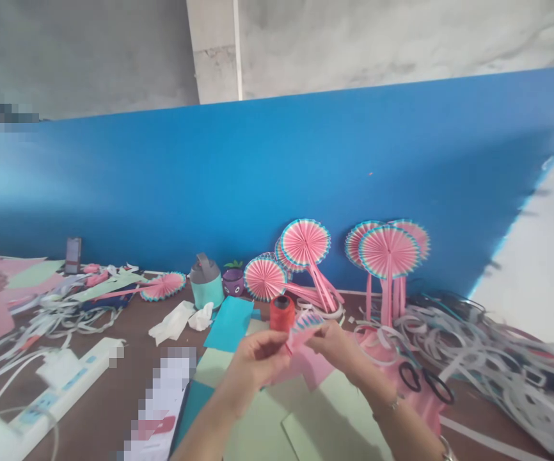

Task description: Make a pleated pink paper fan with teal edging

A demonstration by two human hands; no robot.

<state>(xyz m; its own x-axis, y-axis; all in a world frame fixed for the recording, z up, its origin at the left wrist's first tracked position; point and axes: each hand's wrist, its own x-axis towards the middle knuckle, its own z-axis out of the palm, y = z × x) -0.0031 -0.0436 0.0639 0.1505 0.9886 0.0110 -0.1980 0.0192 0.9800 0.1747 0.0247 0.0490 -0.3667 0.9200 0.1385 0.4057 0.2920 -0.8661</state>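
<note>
My left hand (262,355) and my right hand (334,342) meet over the middle of the table, both with fingers closed on a small piece of pleated pink paper (303,328) with a blue-and-white edge. The left fingers pinch its lower left side, the right fingers its right side. Just behind the left fingertips stands a red spool of thread (281,312). Pale green paper sheets (262,422) and pink paper (313,368) lie under my hands. Black-handled scissors (425,383) rest on pink material beside my right forearm.
Round pink paper fans (306,243) lean along the blue partition (238,186), with more fans (389,251) to the right. A teal lidded container (206,285) and purple pot (233,282) stand behind. White strips (492,378) are heaped right; a power strip (68,381) lies left.
</note>
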